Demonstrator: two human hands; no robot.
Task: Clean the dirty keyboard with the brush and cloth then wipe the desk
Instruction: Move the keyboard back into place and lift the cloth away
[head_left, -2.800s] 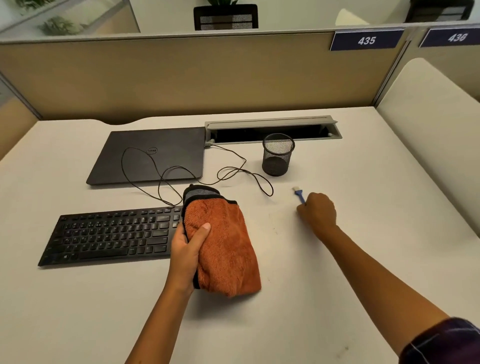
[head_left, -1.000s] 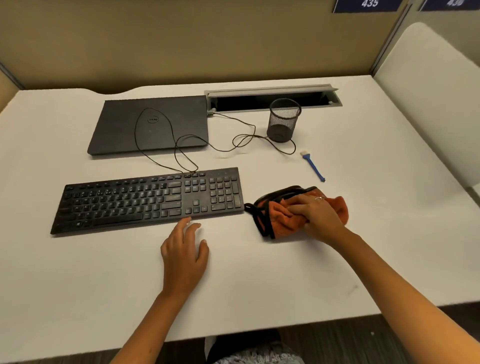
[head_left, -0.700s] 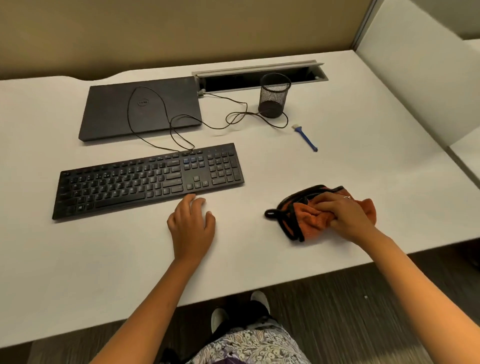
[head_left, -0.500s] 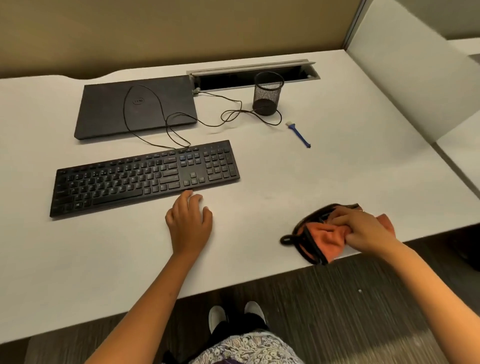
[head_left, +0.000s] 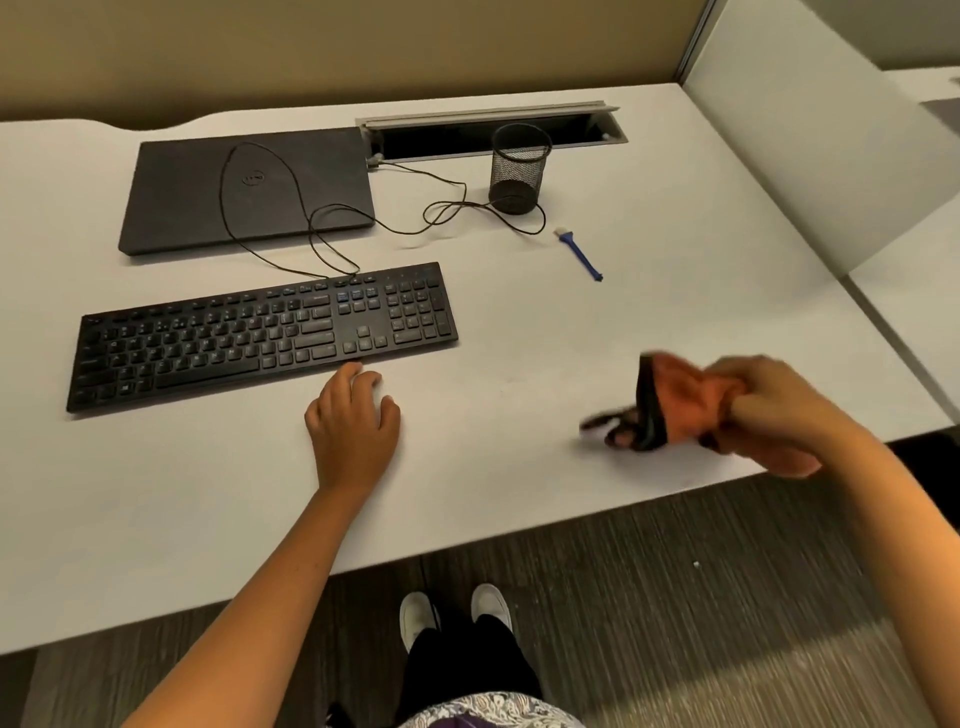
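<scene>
- The right hand (head_left: 774, 410) has the orange cloth (head_left: 680, 395) bunched tight in its grip, fingers curled round it; the cloth is blurred and looks lifted just off the table (head_left: 519, 467) near the front right edge.
- The left hand (head_left: 356, 421) lies flat on the table with fingers relaxed and holding nothing, its fingertips right at the front edge of the keyboard (head_left: 260, 335).
- The keyboard sits left of centre, its cable looping back over the closed laptop (head_left: 249, 189) behind it.
- The brush (head_left: 579, 254) lies alone on the table, near the mesh pen cup (head_left: 519, 169) and well apart from both hands, so I judge the brushing part is finished.
- With the cloth off to the right and away from the keys, the keyboard wipe also looks done, though I cannot tell from here how clean the keys are.
- The step in hand seems to be wiping the table, on its right front part.
- Likely left: the wide bare area in front of the keyboard, the left side, and the strip round the brush and cup.
- A faint mark shows on the table between the two hands; it may still need a pass.
</scene>
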